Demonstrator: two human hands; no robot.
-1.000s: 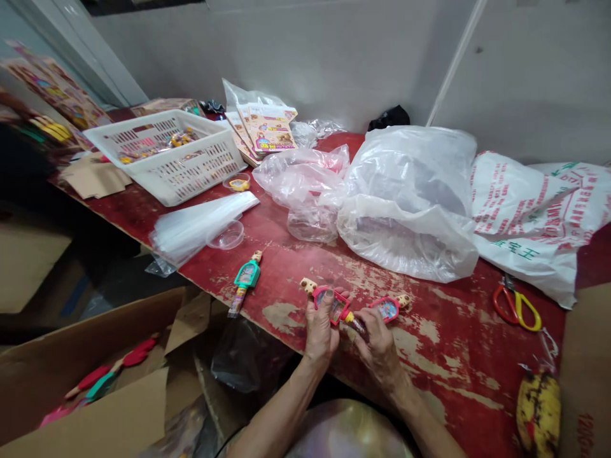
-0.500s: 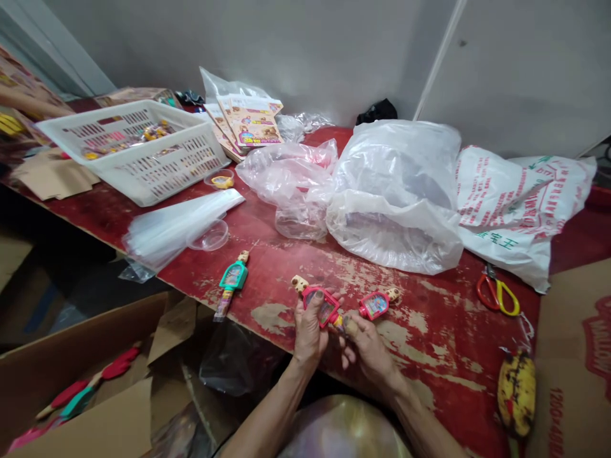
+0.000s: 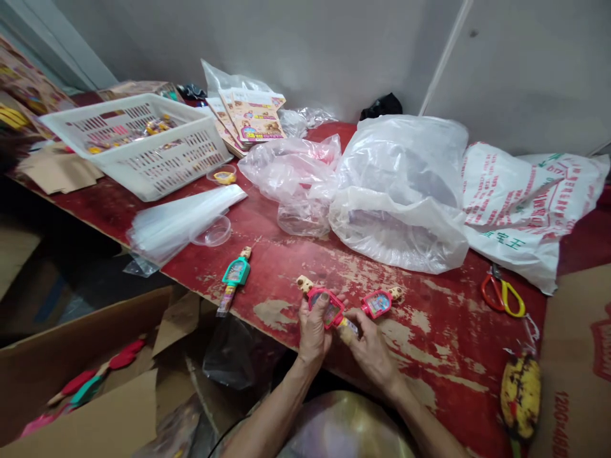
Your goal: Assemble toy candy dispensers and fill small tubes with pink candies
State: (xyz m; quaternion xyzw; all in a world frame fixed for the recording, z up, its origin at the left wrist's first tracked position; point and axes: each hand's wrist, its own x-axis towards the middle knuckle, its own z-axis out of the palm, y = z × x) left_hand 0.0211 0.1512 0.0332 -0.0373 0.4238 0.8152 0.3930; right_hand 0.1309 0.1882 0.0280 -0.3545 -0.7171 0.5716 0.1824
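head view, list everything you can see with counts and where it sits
chipped wooden tabletop: 1, red, across the view
slotted plastic basket: 1, white, back left, holding small wrapped items
printed picture booklets: several, yellow-orange, behind the basket
clear plastic bags: 2 large, clear, back centre
woven sack: 1, white with red print, back right
scissors: 1, red and yellow, right
spotted banana: 1, yellow and black, front right
plastic sleeves: 1 stack, clear, left of centre
round plastic lid: 1, clear, on the sleeves
teal-framed toy: 1, teal, left of the hands
pink-framed toys: 2, pink, one in the hands, one just right of them
cardboard box: 1, brown, lower left, holding red and teal toys
left hand: 1, holding a pink-framed toy
right hand: 1, pinching that toy's lower end
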